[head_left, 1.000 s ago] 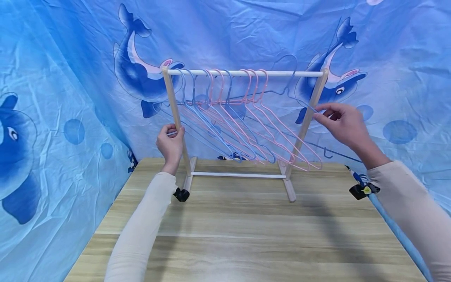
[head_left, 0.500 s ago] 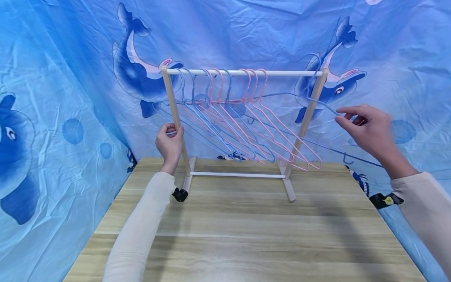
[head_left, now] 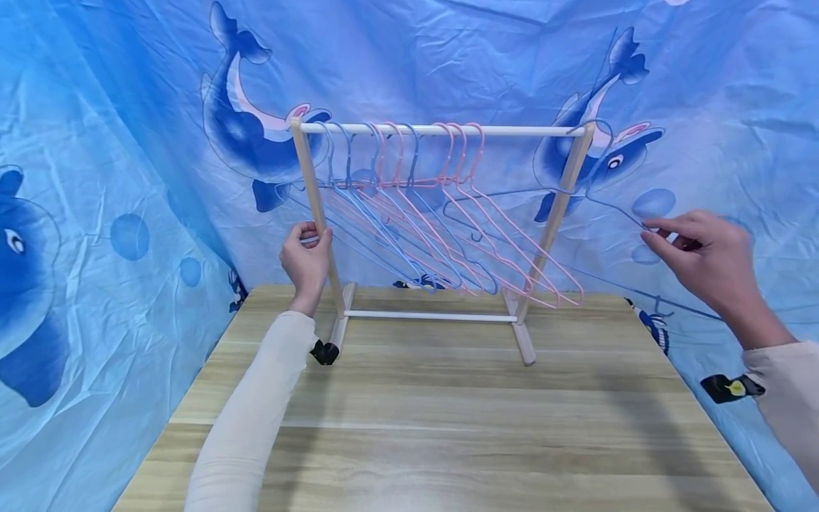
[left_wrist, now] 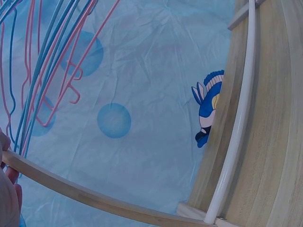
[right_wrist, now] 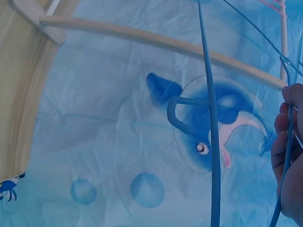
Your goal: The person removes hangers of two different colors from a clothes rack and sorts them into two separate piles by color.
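Note:
A small clothes rack with a white top bar (head_left: 525, 131) and wooden posts stands on the table. My left hand (head_left: 306, 259) grips its left post (head_left: 311, 181), fingers curled round the wood. Several pink hangers (head_left: 481, 146) and blue hangers (head_left: 349, 156) hang from the left and middle of the bar. Right of the rack, my right hand (head_left: 710, 259) pinches the shoulder of a blue hanger (head_left: 617, 208). Its hook stands beside the top of the right post, apart from the hung ones. The right wrist view shows its long lower bar (right_wrist: 214, 142) with a small side hook.
The rack's feet and white lower rod (head_left: 429, 316) rest toward the back of the wood-grain table (head_left: 409, 434). A blue curtain (head_left: 409, 57) printed with whales hangs close behind and to the left. The right post (head_left: 555, 213) lies left of my right hand.
My right hand has moved right and slightly down, drawing the blue hanger along the bar until its hook passed the right end. My left hand has stayed on the post.

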Demonstrator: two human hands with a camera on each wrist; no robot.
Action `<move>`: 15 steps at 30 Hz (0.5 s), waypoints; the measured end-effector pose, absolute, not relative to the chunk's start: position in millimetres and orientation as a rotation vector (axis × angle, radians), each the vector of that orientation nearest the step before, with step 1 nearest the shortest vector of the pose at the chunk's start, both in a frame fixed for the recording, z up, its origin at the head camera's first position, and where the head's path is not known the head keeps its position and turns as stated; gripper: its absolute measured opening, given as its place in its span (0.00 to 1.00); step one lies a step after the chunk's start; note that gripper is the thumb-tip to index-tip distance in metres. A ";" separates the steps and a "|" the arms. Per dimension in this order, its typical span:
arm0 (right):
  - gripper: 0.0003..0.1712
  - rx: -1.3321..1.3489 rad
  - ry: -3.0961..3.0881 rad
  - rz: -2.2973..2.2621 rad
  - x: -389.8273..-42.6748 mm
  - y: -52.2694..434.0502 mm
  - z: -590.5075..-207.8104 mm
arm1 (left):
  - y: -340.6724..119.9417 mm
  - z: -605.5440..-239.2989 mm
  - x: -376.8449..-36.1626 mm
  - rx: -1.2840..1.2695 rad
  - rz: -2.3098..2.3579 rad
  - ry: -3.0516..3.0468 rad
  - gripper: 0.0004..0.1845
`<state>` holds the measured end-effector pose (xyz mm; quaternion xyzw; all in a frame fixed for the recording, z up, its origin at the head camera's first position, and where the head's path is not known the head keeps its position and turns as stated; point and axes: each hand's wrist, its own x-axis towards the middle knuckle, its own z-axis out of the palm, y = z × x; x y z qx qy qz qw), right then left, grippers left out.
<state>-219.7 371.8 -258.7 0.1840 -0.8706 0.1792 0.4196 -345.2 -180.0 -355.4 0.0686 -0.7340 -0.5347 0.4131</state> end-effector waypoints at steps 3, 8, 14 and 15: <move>0.11 0.474 -2.179 0.407 -217.0 380.8 -264.9 | -180.5 -355.5 -346.1 0.189 -1.338 -1.847 0.15; 0.08 0.507 -2.169 0.327 -211.8 397.9 -275.0 | -180.3 -355.0 -346.0 0.194 -1.331 -1.856 0.16; 0.07 0.530 -2.193 0.295 -201.5 416.3 -289.0 | -179.5 -353.9 -344.4 0.188 -1.334 -1.866 0.18; 0.07 0.528 -2.201 0.296 -199.5 419.0 -291.5 | -179.3 -353.8 -344.0 0.187 -1.335 -1.866 0.17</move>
